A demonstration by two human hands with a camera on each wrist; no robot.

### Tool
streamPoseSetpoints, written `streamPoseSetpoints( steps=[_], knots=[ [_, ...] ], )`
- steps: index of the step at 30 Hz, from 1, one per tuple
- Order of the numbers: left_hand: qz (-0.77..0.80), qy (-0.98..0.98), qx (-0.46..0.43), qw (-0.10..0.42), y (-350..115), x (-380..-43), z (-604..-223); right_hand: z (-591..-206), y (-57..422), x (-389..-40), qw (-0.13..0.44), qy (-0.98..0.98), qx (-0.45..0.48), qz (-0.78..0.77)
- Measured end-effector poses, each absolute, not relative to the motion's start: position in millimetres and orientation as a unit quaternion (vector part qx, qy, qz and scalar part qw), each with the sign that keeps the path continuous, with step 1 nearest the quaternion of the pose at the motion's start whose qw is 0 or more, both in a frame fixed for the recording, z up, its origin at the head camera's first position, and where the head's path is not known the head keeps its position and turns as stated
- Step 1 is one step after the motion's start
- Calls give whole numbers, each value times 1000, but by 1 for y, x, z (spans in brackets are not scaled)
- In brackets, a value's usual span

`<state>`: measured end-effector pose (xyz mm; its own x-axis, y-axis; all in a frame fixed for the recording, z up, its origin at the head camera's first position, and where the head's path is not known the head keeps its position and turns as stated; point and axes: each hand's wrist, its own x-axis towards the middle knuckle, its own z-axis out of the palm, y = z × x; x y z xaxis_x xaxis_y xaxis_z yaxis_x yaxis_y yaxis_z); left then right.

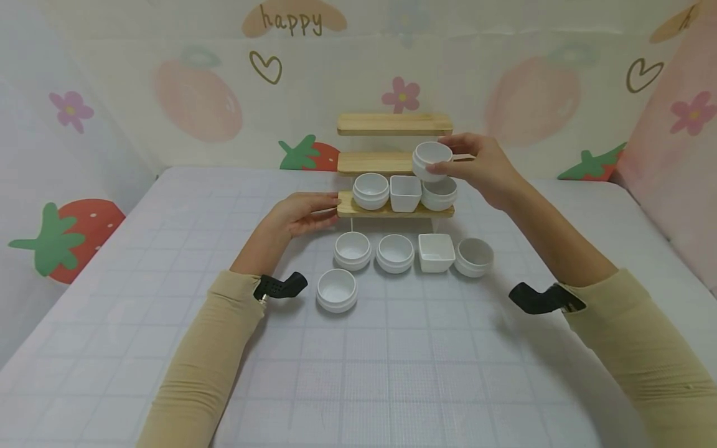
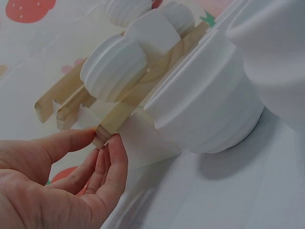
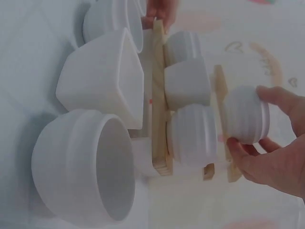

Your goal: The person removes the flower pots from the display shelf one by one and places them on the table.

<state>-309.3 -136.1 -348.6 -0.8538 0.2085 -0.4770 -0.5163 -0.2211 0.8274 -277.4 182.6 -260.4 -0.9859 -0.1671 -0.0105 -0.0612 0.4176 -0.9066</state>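
A small white round pot point(image 1: 432, 160) is held in my right hand point(image 1: 486, 167), thumb on one side and fingers on the other, at the right end of the middle board point(image 1: 372, 163) of a three-tier wooden stand. The right wrist view shows this held pot point(image 3: 245, 114) beside that board. My left hand point(image 1: 299, 214) grips the left end of the lowest board point(image 1: 386, 213); in the left wrist view the thumb and fingers pinch the board's end point(image 2: 108, 126). On the lowest board stand a round pot point(image 1: 371, 191), a square pot point(image 1: 406, 194) and another round pot point(image 1: 439, 194).
Several white pots stand on the table before the stand, among them a square pot point(image 1: 436, 253), a round pot point(image 1: 473, 257) at the right and one point(image 1: 337, 290) nearest me. The top board point(image 1: 394, 124) is bare. A printed wall covering point(image 1: 336, 81) rises behind.
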Motion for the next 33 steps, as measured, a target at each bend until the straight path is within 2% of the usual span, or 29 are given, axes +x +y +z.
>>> streamPoseSetpoints(
  steps=[33],
  knots=[
    [768,579,-135,237,-135,-309,-348,-266,182,-237,75,834,-82,-541]
  ],
)
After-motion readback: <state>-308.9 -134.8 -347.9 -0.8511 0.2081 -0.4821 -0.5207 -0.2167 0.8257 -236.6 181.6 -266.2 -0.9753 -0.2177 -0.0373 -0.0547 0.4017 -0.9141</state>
